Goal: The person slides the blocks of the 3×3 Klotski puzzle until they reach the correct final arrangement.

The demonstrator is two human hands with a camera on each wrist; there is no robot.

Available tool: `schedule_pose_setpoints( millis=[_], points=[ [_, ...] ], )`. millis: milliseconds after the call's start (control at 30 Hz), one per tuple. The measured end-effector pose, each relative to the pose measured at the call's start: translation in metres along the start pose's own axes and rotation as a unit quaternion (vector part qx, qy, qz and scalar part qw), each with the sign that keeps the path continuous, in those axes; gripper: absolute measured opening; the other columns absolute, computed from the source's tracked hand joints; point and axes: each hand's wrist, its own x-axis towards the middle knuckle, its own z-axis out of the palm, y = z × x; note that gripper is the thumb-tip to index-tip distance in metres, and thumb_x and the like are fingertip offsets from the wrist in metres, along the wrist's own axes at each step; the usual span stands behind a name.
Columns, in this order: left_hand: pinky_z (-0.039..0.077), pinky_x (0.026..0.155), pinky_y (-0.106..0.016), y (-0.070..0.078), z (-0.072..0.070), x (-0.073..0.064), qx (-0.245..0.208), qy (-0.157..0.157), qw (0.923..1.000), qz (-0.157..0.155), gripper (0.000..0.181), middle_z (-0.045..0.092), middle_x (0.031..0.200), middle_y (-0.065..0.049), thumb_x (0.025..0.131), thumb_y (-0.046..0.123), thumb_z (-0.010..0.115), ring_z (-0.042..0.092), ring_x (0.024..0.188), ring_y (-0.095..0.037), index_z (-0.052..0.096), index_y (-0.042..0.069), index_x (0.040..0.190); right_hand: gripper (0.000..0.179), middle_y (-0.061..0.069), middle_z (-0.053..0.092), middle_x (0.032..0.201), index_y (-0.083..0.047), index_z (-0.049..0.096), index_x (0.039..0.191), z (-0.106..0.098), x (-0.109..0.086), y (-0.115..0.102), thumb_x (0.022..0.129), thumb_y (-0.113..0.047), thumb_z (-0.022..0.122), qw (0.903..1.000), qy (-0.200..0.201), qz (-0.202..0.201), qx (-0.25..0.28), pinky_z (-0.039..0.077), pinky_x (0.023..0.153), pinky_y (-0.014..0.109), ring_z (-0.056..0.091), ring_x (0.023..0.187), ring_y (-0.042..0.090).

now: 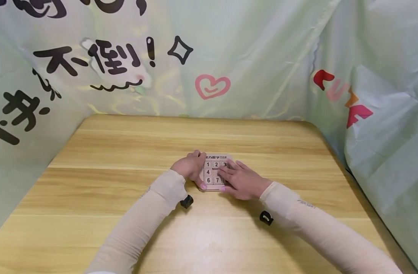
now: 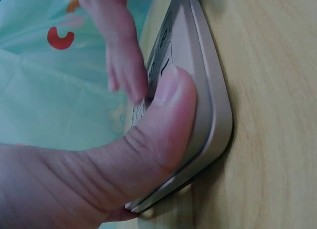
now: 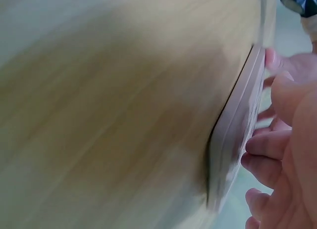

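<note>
A pale number slide puzzle (image 1: 212, 179) with black-printed square tiles lies flat on the table, Chinese lettering along its far edge. My left hand (image 1: 192, 167) holds its left side, thumb on the near-left corner and fingers at the far-left one. In the left wrist view the thumb (image 2: 171, 108) presses over the rounded frame (image 2: 216, 100). From the right, my right hand (image 1: 244, 180) reaches over the board, its extended fingertips on the middle row. Tiles 1, 2, 3, 4, 6 and 7 show; the fingers hide the middle row's right part and partly cover the 8.
The wood-grain table (image 1: 133, 144) spreads around the puzzle. A printed fabric sheet (image 1: 256, 57) hangs behind it and on both sides. Small black devices (image 1: 186, 201) sit at the wrists, below beige sleeves (image 1: 154, 205).
</note>
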Motion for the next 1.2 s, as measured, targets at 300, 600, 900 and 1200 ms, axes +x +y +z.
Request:
schedule_pose_setpoints(
  millis=[300,600,900,1200],
  points=[
    [0.037,0.108,-0.044,-0.001,-0.005,-0.005,-0.007,-0.002,1.0,-0.005,0.115,0.032,0.145,-0.02,0.053,0.049,0.088,0.036,0.131,-0.035,0.032,0.003,0.142,0.063,0.014,0.041,0.148,0.001,0.042,0.144,-0.002,-0.003,0.001,0.1,-0.044,0.046,0.9999,0.007,-0.001,-0.011,0.018,0.114,0.056,0.022,0.141,0.041],
    [0.038,0.107,-0.042,0.001,-0.002,-0.002,-0.009,-0.005,0.9999,0.005,0.114,0.036,0.14,-0.02,0.054,0.049,0.088,0.04,0.127,-0.034,0.033,0.001,0.141,0.063,0.013,0.04,0.15,-0.001,0.041,0.145,0.001,0.002,-0.008,0.1,-0.045,0.046,0.9997,0.003,-0.016,-0.016,0.019,0.115,0.054,0.022,0.142,0.04],
    [0.038,0.107,-0.044,-0.002,-0.004,-0.005,-0.019,-0.002,0.9998,-0.011,0.114,0.03,0.148,-0.02,0.053,0.048,0.087,0.035,0.132,-0.035,0.033,0.004,0.142,0.066,0.014,0.039,0.15,0.001,0.042,0.144,0.0,-0.023,-0.006,0.099,-0.047,0.048,0.9999,-0.007,-0.013,-0.004,0.018,0.114,0.057,0.023,0.141,0.041],
    [0.039,0.106,-0.044,0.001,-0.005,-0.006,-0.017,-0.006,0.9998,-0.008,0.112,0.03,0.147,-0.021,0.054,0.048,0.087,0.036,0.131,-0.035,0.033,0.003,0.141,0.066,0.015,0.04,0.149,0.002,0.041,0.144,0.003,-0.019,0.002,0.099,-0.046,0.048,0.9999,0.007,-0.005,-0.008,0.02,0.113,0.057,0.024,0.141,0.041]
  ],
)
